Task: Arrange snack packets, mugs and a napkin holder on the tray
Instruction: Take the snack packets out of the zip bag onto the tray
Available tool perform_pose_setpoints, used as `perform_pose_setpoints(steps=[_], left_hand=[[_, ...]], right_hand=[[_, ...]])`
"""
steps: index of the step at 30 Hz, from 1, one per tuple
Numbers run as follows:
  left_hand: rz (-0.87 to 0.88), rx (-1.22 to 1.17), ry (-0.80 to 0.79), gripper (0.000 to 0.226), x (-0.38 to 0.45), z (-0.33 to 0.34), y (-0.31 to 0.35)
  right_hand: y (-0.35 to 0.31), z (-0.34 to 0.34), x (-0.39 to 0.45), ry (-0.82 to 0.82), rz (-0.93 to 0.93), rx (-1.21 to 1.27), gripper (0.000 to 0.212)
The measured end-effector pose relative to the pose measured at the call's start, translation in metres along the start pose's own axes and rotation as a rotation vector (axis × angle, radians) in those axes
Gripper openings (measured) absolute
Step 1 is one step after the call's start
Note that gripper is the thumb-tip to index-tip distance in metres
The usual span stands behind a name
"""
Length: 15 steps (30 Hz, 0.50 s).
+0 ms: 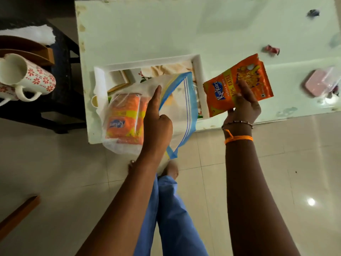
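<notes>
A white-rimmed tray [198, 74] with a printed base lies on the pale table. My left hand [156, 119] holds a clear zip bag [182, 108] open above the tray's near side; orange snack packets [125, 117] show through the bag. My right hand [243, 102] grips one orange Kurkure packet [228, 93] just right of the tray, over the table. Two white mugs with red flower print [27, 78] rest on their sides on a dark stand at the left. I cannot see a napkin holder for certain.
The glass-topped table [166, 30] carries a pink box in a bag [319, 84], a small red wrapper [271, 49] and a dark scrap [313, 12]. A black stand [62, 85] stands left of the table. My legs and the tiled floor are below.
</notes>
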State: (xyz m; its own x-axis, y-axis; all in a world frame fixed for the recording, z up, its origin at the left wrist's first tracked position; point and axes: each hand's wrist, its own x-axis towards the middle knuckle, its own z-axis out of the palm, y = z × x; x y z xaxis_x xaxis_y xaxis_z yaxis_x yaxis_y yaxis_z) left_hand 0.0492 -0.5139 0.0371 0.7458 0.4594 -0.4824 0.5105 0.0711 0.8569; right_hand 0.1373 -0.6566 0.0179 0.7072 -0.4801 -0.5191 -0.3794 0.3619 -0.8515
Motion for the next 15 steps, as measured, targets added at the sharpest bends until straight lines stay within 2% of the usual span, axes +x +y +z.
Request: perform_pose_setpoints(steps=[3, 8, 12, 13, 15], left_hand=[[0.015, 0.012, 0.002, 0.083, 0.001, 0.003, -0.004], [0.056, -0.015, -0.054, 0.078, 0.002, 0.000, -0.011], [0.038, -0.040, -0.058, 0.080, 0.004, -0.009, -0.013], [0.031, -0.048, -0.049, 0.080, 0.004, -0.012, -0.014], [0.034, -0.054, -0.030, 0.076, 0.003, -0.017, -0.013]], right_hand=[[0.024, 0.003, 0.016, 0.035, 0.054, -0.039, 0.042], [0.057, 0.002, 0.033, -0.122, 0.185, -0.119, 0.040], [0.057, -0.020, 0.040, -0.170, 0.220, -0.384, 0.043], [0.055, -0.024, 0.037, -0.177, 0.216, -0.453, 0.042], [0.043, -0.030, 0.023, -0.182, 0.043, -0.682, 0.036]])
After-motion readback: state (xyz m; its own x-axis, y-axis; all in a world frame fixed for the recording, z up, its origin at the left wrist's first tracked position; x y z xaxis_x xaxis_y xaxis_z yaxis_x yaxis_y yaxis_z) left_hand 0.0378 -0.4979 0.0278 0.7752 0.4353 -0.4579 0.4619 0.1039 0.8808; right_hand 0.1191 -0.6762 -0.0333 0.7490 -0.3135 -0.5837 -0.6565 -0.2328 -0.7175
